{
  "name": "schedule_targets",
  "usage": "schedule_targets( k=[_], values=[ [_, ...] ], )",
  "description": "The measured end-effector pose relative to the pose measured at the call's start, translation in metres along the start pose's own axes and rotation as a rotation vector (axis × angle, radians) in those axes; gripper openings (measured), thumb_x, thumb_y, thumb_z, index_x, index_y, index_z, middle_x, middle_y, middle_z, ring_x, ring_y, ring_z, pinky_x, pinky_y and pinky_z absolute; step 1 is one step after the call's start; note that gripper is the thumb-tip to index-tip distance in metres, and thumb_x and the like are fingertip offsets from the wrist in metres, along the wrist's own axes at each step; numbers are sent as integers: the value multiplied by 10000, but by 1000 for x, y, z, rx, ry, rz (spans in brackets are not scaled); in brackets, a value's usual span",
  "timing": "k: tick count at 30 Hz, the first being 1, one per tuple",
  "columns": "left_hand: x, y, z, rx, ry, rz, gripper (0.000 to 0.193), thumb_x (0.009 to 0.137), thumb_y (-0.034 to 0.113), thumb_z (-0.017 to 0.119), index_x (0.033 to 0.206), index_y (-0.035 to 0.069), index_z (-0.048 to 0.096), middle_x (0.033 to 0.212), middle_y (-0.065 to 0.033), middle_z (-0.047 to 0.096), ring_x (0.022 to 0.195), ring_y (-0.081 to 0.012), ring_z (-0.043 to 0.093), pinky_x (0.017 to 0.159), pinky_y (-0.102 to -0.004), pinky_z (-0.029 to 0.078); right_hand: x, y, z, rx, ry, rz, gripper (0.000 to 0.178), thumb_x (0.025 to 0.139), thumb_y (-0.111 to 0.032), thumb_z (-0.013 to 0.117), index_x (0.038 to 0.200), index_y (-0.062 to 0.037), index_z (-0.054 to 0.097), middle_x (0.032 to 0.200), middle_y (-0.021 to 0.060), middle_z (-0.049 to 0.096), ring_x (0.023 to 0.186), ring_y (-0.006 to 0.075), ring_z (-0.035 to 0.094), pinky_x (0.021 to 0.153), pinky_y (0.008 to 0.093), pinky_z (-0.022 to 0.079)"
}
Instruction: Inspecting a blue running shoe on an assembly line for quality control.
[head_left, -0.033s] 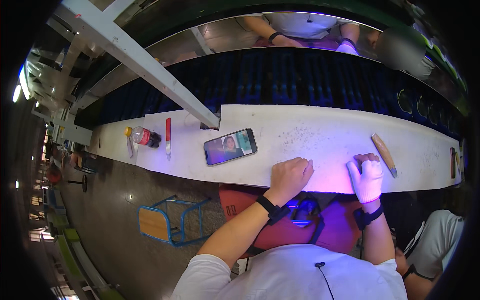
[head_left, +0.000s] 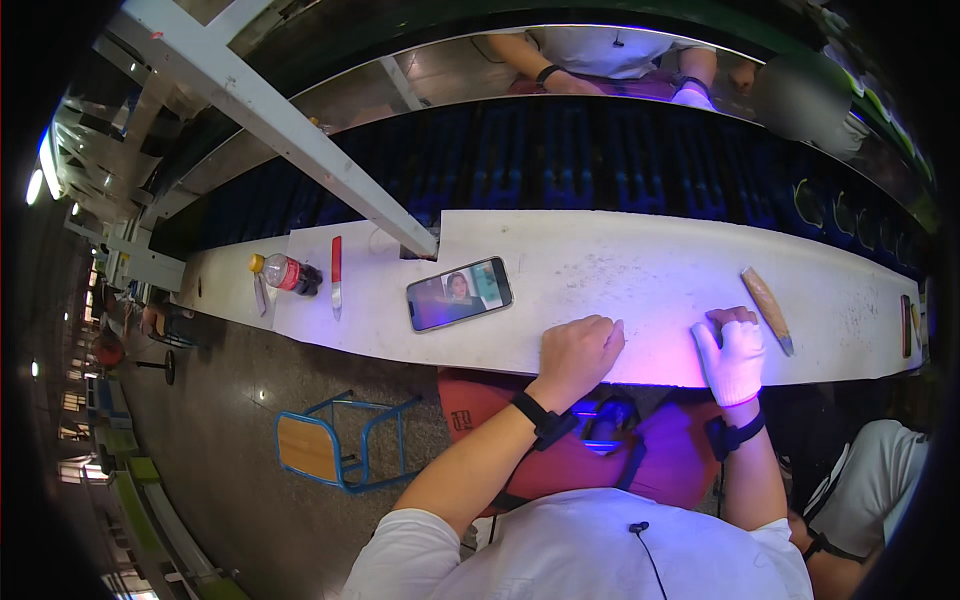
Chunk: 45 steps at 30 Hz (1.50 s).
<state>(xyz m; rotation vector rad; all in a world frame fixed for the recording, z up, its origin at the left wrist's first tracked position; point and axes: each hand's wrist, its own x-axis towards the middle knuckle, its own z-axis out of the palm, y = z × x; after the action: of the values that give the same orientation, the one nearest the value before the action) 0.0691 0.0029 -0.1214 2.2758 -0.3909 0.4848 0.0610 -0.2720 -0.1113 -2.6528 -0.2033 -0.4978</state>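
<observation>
My left hand (head_left: 580, 350) is bare and rests on the near edge of the white worktop (head_left: 640, 255). Its fingers curl into a loose fist, and nothing shows in them. My right hand (head_left: 733, 362) wears a white glove that leaves some fingertips bare. It lies on the worktop with the fingers bent and the thumb held apart, holding nothing visible. Just right of it, without contact, lies a tan, slim tool with a pointed end (head_left: 766, 308). A phone (head_left: 460, 294) with a lit screen lies to the left of my left hand.
Further left are a red-handled knife (head_left: 337, 280) and a dark drink bottle with yellow cap (head_left: 290, 274) on its side. A white metal post (head_left: 330, 175) slants down to the worktop. Dark slats (head_left: 560, 155) run behind. A blue-framed stool (head_left: 310, 447) stands left; another person (head_left: 880, 480) sits right.
</observation>
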Motion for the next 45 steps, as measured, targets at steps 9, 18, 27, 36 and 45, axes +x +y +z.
schedule_targets(
  k=[9, 18, 27, 36, 45],
  values=[
    [1, 2, 0, 52, -24, 32, 366, 979, 203, 748, 678, 65, 590, 659, -108, 608, 580, -336, 638, 541, -463, 499, -1, 3, 0, 20, 49, -35, 255, 872, -174, 863, 1037, -37, 724, 975, 151, 693, 955, 378, 659, 838, 500, 533],
    [-3, -1, 2, 53, -23, 35, 355, 983, 224, 746, 691, 78, 606, 674, -103, 622, 594, -338, 651, 553, -477, 513, -1, 4, 2, 56, 44, -27, 232, 876, -145, 854, 1028, -31, 720, 967, 156, 688, 945, 374, 657, 825, 493, 531],
    [-3, -2, 2, 24, -21, 37, 360, 988, 225, 740, 686, 81, 606, 674, -105, 622, 603, -342, 661, 553, -482, 516, -1, 2, 2, 30, 61, -42, 205, 880, -126, 849, 1010, -24, 728, 957, 159, 684, 914, 367, 660, 801, 490, 532],
    [-4, -4, 1, 9, -14, 44, 359, 989, 232, 741, 689, 83, 613, 672, -99, 621, 605, -336, 663, 555, -479, 517, 0, 1, 2, 20, 45, -27, 195, 888, -130, 843, 1009, -24, 733, 957, 156, 679, 910, 360, 666, 798, 479, 536],
    [-4, -4, 0, -3, -43, 40, 355, 996, 239, 732, 697, 84, 620, 679, -100, 629, 615, -336, 673, 563, -483, 527, -1, 6, 5, 22, 45, -27, 192, 888, -131, 843, 1006, -26, 733, 947, 151, 680, 916, 358, 664, 799, 476, 535]
  ],
)
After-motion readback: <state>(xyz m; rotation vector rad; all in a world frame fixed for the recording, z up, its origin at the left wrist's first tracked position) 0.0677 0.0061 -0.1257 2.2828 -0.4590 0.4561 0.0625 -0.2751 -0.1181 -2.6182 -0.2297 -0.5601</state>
